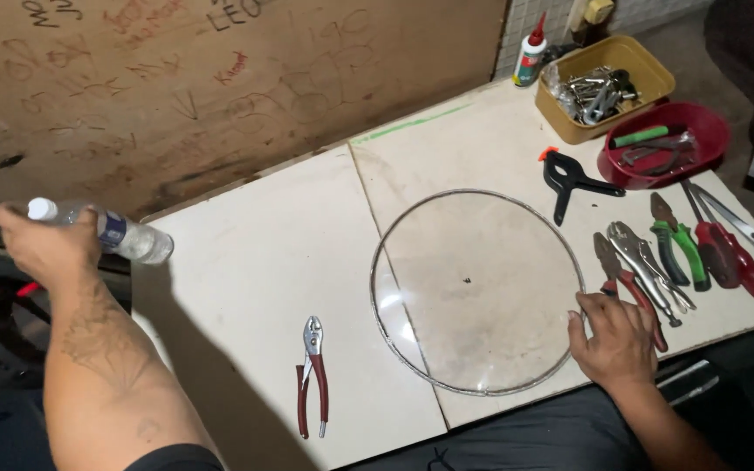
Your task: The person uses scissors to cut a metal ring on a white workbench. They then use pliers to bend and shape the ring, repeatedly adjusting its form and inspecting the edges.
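Nearest to the camera, the right hand (614, 342) is laid flat at the right edge of a round glass lid (477, 292) with a metal rim; its fingers (588, 307) are relaxed and spread on the rim, not clenched around anything. The lid is placed flat on the pale counter (246, 262), over the seam between two boards. A pair of pliers with red handles (311, 375) is seen alone on the left board, well apart from the lid.

On the left side, the left hand (45, 246) is raised beyond the counter edge, and a clear plastic bottle (106, 229) with a white cap is grasped in its fingers; the bottle is held nearly horizontal, with its bottom pointing toward the counter.

To the right of the lid, a row of hand tools (682, 253) is laid out: locking pliers, pliers with green handles, tools with red handles and scissors. A black spring clamp (572, 179) is placed just beyond the lid.

Farther back, a red bowl (665, 144) with a green item inside and a yellow box (604, 85) with metal parts are standing near each other. A small white glue bottle (530, 52) with a red tip is standing upright at the far edge, near the brown board wall (220, 87)
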